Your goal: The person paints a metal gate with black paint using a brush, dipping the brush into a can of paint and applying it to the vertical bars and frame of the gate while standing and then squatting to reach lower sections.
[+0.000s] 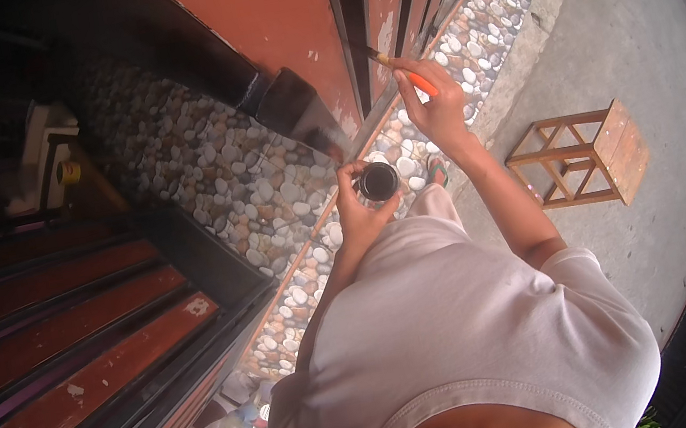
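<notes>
My left hand point(359, 216) is wrapped round a small round pot point(377, 181) with a dark inside, held in front of my body. Between the fingers of my right hand point(439, 104) is a paintbrush point(421, 82) with an orange handle. Its bristles point up and left, close to a dark strip point(352, 13) on the red-orange panelled door point(264, 14); whether they touch it I cannot tell. Pale worn patches mark the red-orange paint.
Pebble-patterned flooring point(241, 172) runs beneath the doorway and along the wall. A wooden stool point(620, 152) stands on the concrete point(642, 46) to my right. Another red-and-black slatted panel point(101, 340) is at the left. My sandalled foot point(438, 173) shows below my right forearm.
</notes>
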A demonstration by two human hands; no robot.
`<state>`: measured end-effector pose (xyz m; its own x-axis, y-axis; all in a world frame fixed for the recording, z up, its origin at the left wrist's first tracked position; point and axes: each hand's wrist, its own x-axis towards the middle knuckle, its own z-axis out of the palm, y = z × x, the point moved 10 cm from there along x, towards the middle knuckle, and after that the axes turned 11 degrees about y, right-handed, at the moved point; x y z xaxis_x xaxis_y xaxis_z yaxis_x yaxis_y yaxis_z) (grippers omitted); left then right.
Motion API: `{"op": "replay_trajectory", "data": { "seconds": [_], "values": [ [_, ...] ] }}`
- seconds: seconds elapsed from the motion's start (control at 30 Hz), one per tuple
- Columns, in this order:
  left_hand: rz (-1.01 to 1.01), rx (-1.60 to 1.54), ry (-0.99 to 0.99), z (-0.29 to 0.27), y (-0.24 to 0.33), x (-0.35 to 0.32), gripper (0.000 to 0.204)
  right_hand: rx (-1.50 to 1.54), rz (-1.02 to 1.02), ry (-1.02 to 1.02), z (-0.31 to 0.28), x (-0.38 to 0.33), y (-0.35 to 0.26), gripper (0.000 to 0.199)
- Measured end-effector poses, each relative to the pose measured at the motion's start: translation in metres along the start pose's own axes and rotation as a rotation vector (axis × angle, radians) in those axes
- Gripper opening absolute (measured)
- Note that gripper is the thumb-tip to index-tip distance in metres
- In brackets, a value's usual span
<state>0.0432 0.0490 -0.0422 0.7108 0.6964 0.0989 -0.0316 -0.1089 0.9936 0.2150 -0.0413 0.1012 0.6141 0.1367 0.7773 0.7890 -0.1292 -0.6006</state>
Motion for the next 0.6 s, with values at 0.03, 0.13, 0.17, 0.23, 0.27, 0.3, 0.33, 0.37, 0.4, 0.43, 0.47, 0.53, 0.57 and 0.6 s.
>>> {"op": "replay_trajectory", "data": {
  "seconds": [0.03,0.13,0.17,0.23,0.27,0.3,0.33,0.37,0.4,0.43,0.47,0.53,0.57,0.6],
  "values": [
    [0.003,-0.001,-0.004,0.001,0.001,0.0,0.07,-0.017,0.012,-0.045,0.008,-0.008,0.009,0.013],
    [0.047,0.031,-0.015,0.003,0.002,0.001,0.071,-0.059,0.05,-0.096,0.013,-0.009,0.023,0.013],
    [0.048,0.031,-0.015,0.003,0.002,0.002,0.071,-0.085,0.076,-0.103,0.013,-0.006,0.025,0.013],
    [0.021,0.016,-0.014,0.002,-0.002,0.0,0.071,-0.065,0.046,-0.06,0.006,0.008,0.012,0.013],
    [0.017,0.019,-0.013,0.001,-0.002,-0.002,0.071,-0.048,0.014,-0.015,0.0,0.012,0.005,0.013],
    [0.012,0.015,-0.008,0.0,-0.001,-0.002,0.071,-0.049,0.015,-0.015,-0.001,0.013,0.003,0.013],
    [0.007,0.01,-0.004,0.0,-0.001,-0.002,0.071,-0.036,-0.005,-0.019,-0.002,0.013,-0.002,0.013],
    [0.006,0.011,-0.003,-0.001,-0.002,-0.003,0.071,-0.023,-0.025,-0.023,-0.002,0.013,-0.005,0.013],
    [-0.015,-0.004,-0.01,0.0,-0.003,-0.003,0.071,-0.025,-0.027,-0.021,-0.002,0.009,-0.001,0.013],
    [-0.033,-0.02,-0.017,0.002,-0.003,-0.002,0.071,-0.023,0.0,-0.052,0.004,0.0,0.007,0.013],
    [-0.029,-0.021,-0.021,0.003,-0.004,-0.001,0.071,-0.021,0.026,-0.083,0.009,-0.006,0.015,0.013],
    [0.028,-0.002,-0.031,0.004,-0.003,0.0,0.07,-0.022,0.029,-0.083,0.013,-0.006,0.02,0.014],
    [0.03,-0.002,-0.033,0.004,-0.004,0.0,0.07,-0.025,0.033,-0.084,0.014,-0.005,0.022,0.014],
    [0.027,-0.002,-0.031,0.005,-0.005,0.0,0.069,-0.024,0.034,-0.082,0.014,0.001,0.02,0.014]
  ]
}}
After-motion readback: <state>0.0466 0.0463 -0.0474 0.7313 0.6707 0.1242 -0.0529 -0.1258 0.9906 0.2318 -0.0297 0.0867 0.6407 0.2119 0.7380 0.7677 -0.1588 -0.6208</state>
